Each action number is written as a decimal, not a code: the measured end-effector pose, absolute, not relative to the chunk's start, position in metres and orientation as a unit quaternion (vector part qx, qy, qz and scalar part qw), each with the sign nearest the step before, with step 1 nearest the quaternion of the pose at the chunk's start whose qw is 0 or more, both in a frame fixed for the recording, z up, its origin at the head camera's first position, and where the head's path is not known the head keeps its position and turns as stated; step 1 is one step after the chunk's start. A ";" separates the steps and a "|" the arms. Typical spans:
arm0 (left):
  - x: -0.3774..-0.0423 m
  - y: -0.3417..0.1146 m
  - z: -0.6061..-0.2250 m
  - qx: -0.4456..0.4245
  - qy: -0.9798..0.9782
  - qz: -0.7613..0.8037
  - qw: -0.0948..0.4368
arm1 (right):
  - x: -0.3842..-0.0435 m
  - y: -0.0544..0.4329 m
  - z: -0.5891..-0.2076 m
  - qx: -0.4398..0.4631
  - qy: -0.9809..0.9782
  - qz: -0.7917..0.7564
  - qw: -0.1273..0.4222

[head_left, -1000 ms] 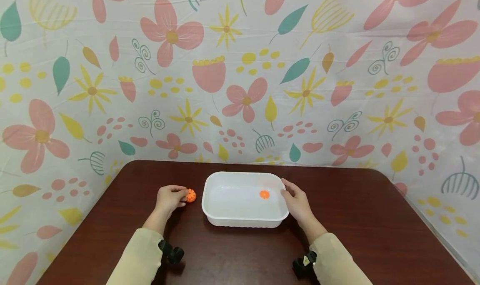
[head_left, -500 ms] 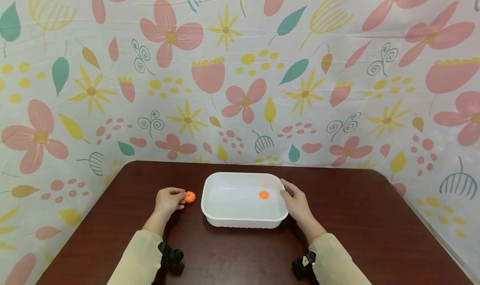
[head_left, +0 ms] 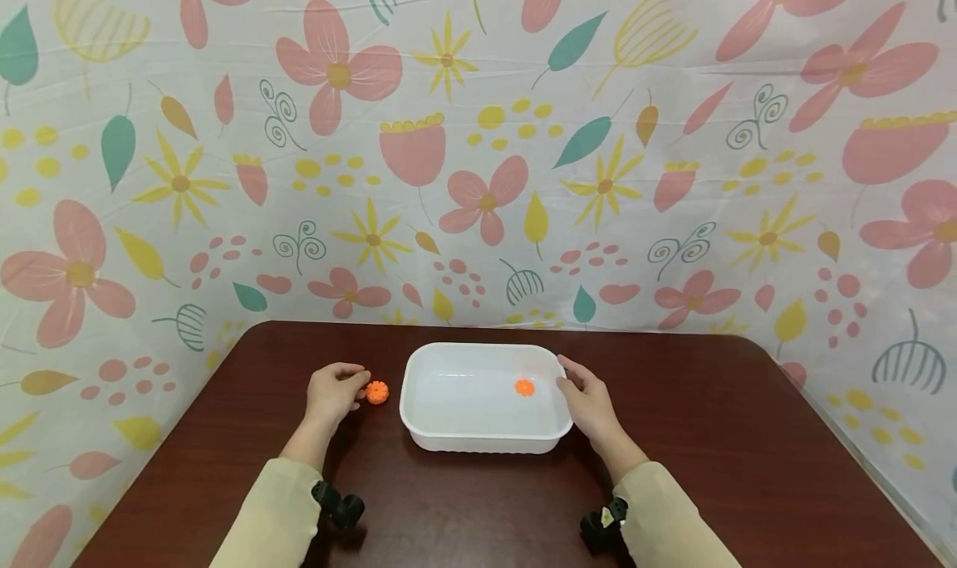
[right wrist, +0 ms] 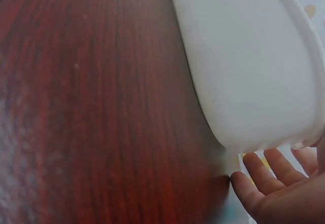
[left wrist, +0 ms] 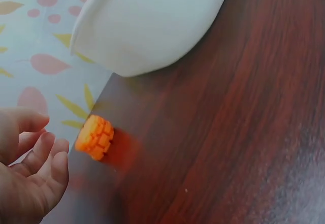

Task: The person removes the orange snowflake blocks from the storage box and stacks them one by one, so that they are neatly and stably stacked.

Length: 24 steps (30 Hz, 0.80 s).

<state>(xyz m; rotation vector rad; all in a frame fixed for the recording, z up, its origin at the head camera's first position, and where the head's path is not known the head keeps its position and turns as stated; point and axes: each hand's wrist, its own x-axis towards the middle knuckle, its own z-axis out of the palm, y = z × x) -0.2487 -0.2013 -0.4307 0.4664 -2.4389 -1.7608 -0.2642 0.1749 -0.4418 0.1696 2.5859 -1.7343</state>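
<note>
A small orange wheel-shaped piece (head_left: 377,393) with a blocky tread stands on the table left of the white plastic tub (head_left: 486,444). My left hand (head_left: 332,392) is just left of this piece, fingers loosely bent; in the left wrist view a narrow gap separates the fingertips (left wrist: 62,158) from the orange piece (left wrist: 95,137). At the tub's right end, my right hand (head_left: 591,402) holds the rim, thumb on top. Its fingers (right wrist: 264,176) show beyond the end wall in the right wrist view. A second orange piece (head_left: 525,388) lies inside the tub, toward the right.
The dark brown table (head_left: 463,510) runs back to a wall cloth (head_left: 486,286) printed with flowers and leaves. Black wrist cameras (head_left: 340,506) are strapped over both sleeves.
My left hand has let go of the orange piece and drawn slightly left, its fingertips loosening. The right hand stays at the tub, which has not visibly moved.
</note>
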 end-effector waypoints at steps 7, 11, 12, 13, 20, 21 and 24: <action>-0.249 -0.192 -0.421 0.140 -0.808 -0.568 0.065 | -0.263 0.175 -0.442 0.055 0.828 -0.558 0.013; -0.249 -0.184 -0.416 0.119 -0.805 -0.576 0.075 | -0.263 0.175 -0.442 0.053 0.829 -0.556 0.011; -0.249 -0.182 -0.415 0.113 -0.805 -0.578 0.077 | -0.263 0.176 -0.442 0.052 0.829 -0.556 0.011; -0.250 -0.180 -0.414 0.107 -0.804 -0.580 0.079 | -0.264 0.175 -0.442 0.054 0.828 -0.558 0.011; -0.251 -0.164 -0.407 0.087 -0.799 -0.589 0.085 | -0.264 0.176 -0.441 0.052 0.827 -0.559 0.012; -0.251 -0.162 -0.406 0.084 -0.799 -0.589 0.086 | -0.264 0.176 -0.441 0.050 0.828 -0.558 0.011; -0.251 -0.155 -0.404 0.073 -0.799 -0.590 0.090 | -0.264 0.176 -0.442 0.050 0.828 -0.558 0.011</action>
